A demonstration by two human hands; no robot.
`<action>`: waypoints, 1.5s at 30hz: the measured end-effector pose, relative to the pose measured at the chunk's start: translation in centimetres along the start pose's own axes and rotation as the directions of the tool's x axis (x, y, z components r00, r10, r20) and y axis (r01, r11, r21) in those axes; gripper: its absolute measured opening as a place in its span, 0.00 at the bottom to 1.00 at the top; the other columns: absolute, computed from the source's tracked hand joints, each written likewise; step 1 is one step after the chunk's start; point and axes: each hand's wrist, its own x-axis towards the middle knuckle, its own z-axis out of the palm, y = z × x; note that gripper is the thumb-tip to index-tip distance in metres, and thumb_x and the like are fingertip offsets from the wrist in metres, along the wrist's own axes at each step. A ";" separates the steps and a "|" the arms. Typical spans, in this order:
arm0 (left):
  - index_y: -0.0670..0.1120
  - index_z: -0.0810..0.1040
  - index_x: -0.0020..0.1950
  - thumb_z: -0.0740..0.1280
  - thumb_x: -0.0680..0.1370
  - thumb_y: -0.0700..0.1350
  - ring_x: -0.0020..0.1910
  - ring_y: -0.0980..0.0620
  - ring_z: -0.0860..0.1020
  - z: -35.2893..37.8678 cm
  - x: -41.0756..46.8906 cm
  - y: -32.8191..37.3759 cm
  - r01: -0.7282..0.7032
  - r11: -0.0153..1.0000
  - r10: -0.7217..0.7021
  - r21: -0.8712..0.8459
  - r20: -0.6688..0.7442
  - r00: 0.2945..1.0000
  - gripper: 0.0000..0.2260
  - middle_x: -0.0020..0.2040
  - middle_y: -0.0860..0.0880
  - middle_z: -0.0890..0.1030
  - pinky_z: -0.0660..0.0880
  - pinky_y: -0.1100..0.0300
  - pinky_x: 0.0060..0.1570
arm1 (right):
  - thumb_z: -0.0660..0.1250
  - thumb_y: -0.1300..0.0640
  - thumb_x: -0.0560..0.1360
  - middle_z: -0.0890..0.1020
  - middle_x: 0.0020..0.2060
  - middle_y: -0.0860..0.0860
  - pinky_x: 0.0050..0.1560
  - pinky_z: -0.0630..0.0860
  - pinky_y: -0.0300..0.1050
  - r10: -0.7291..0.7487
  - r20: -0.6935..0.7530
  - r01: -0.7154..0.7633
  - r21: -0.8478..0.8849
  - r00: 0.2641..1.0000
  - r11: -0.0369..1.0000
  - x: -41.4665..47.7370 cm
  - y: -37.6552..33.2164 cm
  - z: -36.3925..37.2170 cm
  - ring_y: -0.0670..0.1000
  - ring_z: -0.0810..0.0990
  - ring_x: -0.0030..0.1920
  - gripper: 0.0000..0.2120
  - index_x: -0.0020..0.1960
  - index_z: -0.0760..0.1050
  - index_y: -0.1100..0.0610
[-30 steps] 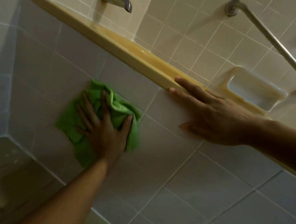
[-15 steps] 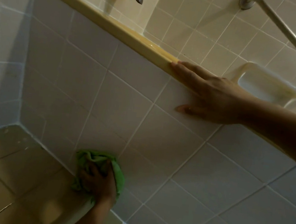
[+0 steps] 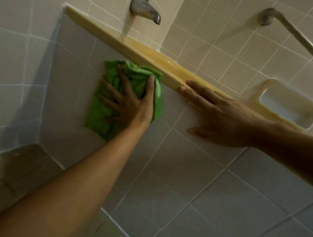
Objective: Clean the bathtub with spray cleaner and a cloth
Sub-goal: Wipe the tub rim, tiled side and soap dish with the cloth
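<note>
Tub wall [image 3: 185,169]: left hand [image 3: 132,100] presses cloth [image 3: 98,116], seemingly lengthwise up-down.

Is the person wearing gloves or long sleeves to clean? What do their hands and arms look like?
No gloves: the left hand and right hand are bare. The left forearm and right forearm are bare too, with no sleeve in view. No watch or bracelet shows at either wrist. The light is too dim to tell about rings.
</note>
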 end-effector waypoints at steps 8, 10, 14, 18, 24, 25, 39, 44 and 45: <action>0.67 0.46 0.82 0.51 0.70 0.81 0.82 0.36 0.39 -0.7 1.8 3.9 -0.236 0.967 0.243 0.095 -0.066 0.968 0.43 0.85 0.48 0.39 0.45 0.17 0.67 | 0.63 0.34 0.75 0.39 0.82 0.41 0.77 0.64 0.55 0.022 0.012 -0.023 0.043 1.000 0.999 0.2 -0.4 -0.5 0.53 0.53 0.82 0.48 0.81 0.33 0.39; 0.64 0.47 0.83 0.47 0.70 0.81 0.83 0.37 0.42 0.1 -0.1 1.8 -0.307 0.938 0.325 0.162 -0.097 0.941 0.44 0.85 0.47 0.42 0.46 0.19 0.68 | 0.63 0.33 0.75 0.40 0.82 0.41 0.76 0.65 0.56 0.024 -0.008 -0.024 0.047 1.000 0.999 0.2 -0.6 -0.4 0.52 0.54 0.82 0.48 0.81 0.34 0.39; 0.62 0.49 0.83 0.47 0.74 0.79 0.83 0.38 0.44 1.3 -4.0 -5.6 -0.334 0.924 0.354 0.187 -0.087 0.931 0.41 0.85 0.46 0.46 0.48 0.22 0.70 | 0.59 0.31 0.74 0.40 0.82 0.43 0.76 0.61 0.50 0.022 -0.021 -0.022 0.009 1.000 1.000 0.4 -0.9 -0.4 0.54 0.56 0.81 0.47 0.82 0.34 0.42; 0.60 0.50 0.84 0.46 0.75 0.78 0.83 0.39 0.46 2.0 -6.7 -13.3 -0.207 0.960 0.226 0.190 -0.083 0.971 0.40 0.85 0.46 0.46 0.52 0.23 0.70 | 0.58 0.33 0.77 0.40 0.83 0.46 0.77 0.56 0.52 -0.024 -0.035 0.021 -0.075 0.999 0.997 1.0 -0.6 0.0 0.56 0.54 0.81 0.45 0.83 0.35 0.45; 0.49 0.55 0.83 0.39 0.74 0.80 0.83 0.40 0.45 2.3 -7.7 -21.8 0.013 0.976 -0.009 0.218 -0.018 1.000 0.48 0.85 0.43 0.45 0.49 0.29 0.76 | 0.52 0.33 0.79 0.42 0.83 0.48 0.75 0.44 0.48 -0.087 -0.061 0.082 -0.070 0.994 0.994 3.5 -0.3 0.0 0.54 0.52 0.81 0.41 0.84 0.40 0.49; 0.49 0.53 0.83 0.38 0.73 0.81 0.83 0.39 0.46 2.2 -7.7 -22.9 0.048 0.977 -0.044 0.206 -0.024 0.999 0.49 0.85 0.42 0.46 0.50 0.31 0.76 | 0.52 0.33 0.80 0.41 0.83 0.48 0.75 0.44 0.48 -0.091 -0.060 0.087 -0.074 0.994 0.994 3.8 -0.2 0.0 0.53 0.51 0.81 0.40 0.84 0.40 0.48; 0.49 0.47 0.85 0.52 0.81 0.69 0.83 0.40 0.48 -1.3 -4.7 -20.8 0.494 0.869 -0.494 0.020 0.100 0.864 0.39 0.85 0.42 0.46 0.46 0.46 0.78 | 0.61 0.32 0.77 0.42 0.83 0.45 0.77 0.53 0.46 -0.048 -0.047 0.050 0.024 0.998 0.998 6.9 -0.9 -0.3 0.53 0.52 0.82 0.46 0.83 0.38 0.46; 0.61 0.45 0.83 0.35 0.60 0.86 0.83 0.41 0.41 -1.0 -2.0 -13.6 0.135 0.990 -0.136 0.038 0.042 0.990 0.55 0.85 0.47 0.41 0.47 0.34 0.77 | 0.61 0.35 0.79 0.41 0.83 0.43 0.78 0.60 0.53 -0.028 -0.025 0.029 0.033 0.999 0.999 7.2 -1.2 -0.6 0.55 0.55 0.81 0.44 0.83 0.36 0.44; 0.64 0.43 0.82 0.36 0.62 0.85 0.83 0.42 0.39 -1.2 -1.3 -12.2 0.045 0.999 -0.046 0.030 0.029 0.998 0.51 0.85 0.47 0.40 0.46 0.32 0.76 | 0.62 0.37 0.79 0.41 0.82 0.43 0.78 0.60 0.52 -0.020 -0.014 0.021 0.044 1.000 0.999 7.2 -1.3 -0.7 0.55 0.55 0.81 0.44 0.82 0.36 0.44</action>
